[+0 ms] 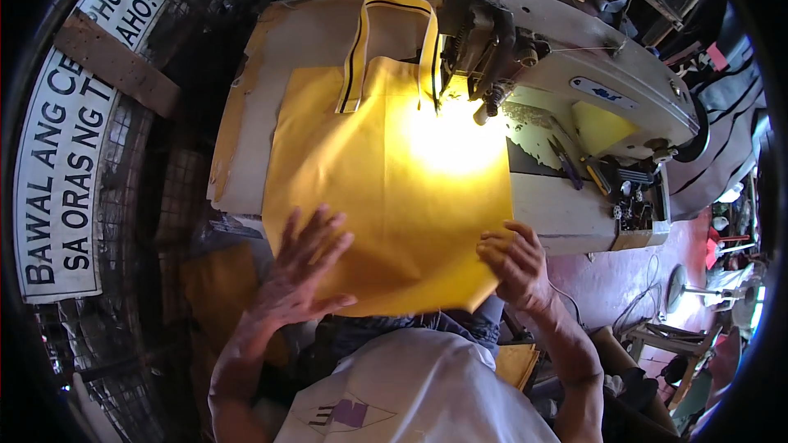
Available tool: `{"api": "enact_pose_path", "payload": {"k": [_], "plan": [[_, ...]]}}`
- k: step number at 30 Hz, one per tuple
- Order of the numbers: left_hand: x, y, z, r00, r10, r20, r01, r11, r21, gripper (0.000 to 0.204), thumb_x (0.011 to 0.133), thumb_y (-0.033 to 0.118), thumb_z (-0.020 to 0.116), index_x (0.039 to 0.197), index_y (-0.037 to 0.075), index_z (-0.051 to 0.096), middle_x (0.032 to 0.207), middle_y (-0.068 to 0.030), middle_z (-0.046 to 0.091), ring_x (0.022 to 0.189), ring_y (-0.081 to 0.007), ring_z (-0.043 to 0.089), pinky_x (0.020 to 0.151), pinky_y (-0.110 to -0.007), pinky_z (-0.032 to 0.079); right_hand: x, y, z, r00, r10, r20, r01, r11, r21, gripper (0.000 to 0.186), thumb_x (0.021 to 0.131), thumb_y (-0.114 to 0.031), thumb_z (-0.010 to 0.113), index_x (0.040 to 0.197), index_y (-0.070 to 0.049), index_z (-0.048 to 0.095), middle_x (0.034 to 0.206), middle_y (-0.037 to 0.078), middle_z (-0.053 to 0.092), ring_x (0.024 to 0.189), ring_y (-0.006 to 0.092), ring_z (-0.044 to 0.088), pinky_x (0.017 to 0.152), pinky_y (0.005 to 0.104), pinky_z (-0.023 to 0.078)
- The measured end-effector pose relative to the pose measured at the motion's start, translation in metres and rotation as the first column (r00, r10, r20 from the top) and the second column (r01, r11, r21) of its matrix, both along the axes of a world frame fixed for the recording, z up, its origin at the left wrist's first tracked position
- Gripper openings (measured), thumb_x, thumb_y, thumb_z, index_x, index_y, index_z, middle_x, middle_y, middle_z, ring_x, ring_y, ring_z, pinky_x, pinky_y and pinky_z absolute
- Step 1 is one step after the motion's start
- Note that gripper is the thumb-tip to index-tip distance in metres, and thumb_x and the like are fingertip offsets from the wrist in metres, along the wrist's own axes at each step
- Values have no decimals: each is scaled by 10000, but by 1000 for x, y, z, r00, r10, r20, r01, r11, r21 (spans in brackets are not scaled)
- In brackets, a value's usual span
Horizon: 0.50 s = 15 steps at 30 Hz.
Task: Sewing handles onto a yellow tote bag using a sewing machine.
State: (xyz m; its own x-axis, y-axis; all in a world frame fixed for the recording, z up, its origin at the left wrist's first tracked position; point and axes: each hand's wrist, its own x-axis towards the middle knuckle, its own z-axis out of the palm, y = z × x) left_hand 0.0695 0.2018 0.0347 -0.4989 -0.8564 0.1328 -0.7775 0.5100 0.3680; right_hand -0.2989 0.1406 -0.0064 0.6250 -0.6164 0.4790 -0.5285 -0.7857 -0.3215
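Observation:
A yellow fabric bag (353, 180) with a striped cream handle (398, 2) lies over the sewing machine table (246, 139) and hangs over its near edge. My left hand (312, 267) is on the bag's lower left part, fingers spread apart. My right hand (515, 267) has curled fingers closed on the bag's right edge near the lower corner. The sewing machine (607, 78) stands at the upper right of the bag, its needle head above a bright lamp glare that washes out part of the fabric.
Scissors (562, 160) and small tools lie on the machine bed at right. A metal mesh with white signs (61, 197) stands at left. More yellow fabric (226, 287) is below the table. A fan (681, 291) stands on the pink floor (640, 254) at right.

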Motion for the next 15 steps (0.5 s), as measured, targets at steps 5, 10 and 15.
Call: {"api": "enact_pose_path", "payload": {"k": [5, 10, 15], "plan": [[5, 5, 78, 852, 224, -474, -429, 816, -387, 729, 998, 559, 427, 1403, -46, 441, 1409, -233, 507, 1369, -411, 423, 1140, -536, 337, 41, -46, 27, 859, -512, -35, 406, 637, 656, 226, 876, -83, 644, 1073, 20, 606, 885, 219, 671, 764, 404, 665, 647, 445, 508], [-41, -53, 62, 993, -34, 111, 58, 973, -224, 684, 830, 390, 746, 1364, 26, 523, 1370, -186, 518, 1332, -384, 446, 1144, -545, 318, 32, -67, 0, 813, -548, 196, 235, 617, 751, 432, 884, -76, 651, 1289, 2, 524, 937, 190, 694, 827, 315, 695, 729, 403, 539], [-28, -94, -6, 984, -37, 172, 69, 981, -183, 451, 790, 194, 757, 1172, -6, 624, 1326, -152, 535, 1283, -311, 491, 1070, -451, 414, 29, -61, 20, 782, -606, 147, 264, 536, 802, 607, 899, -75, 658, 1453, -51, 411, 1059, 157, 656, 871, 229, 640, 777, 361, 544]]}}
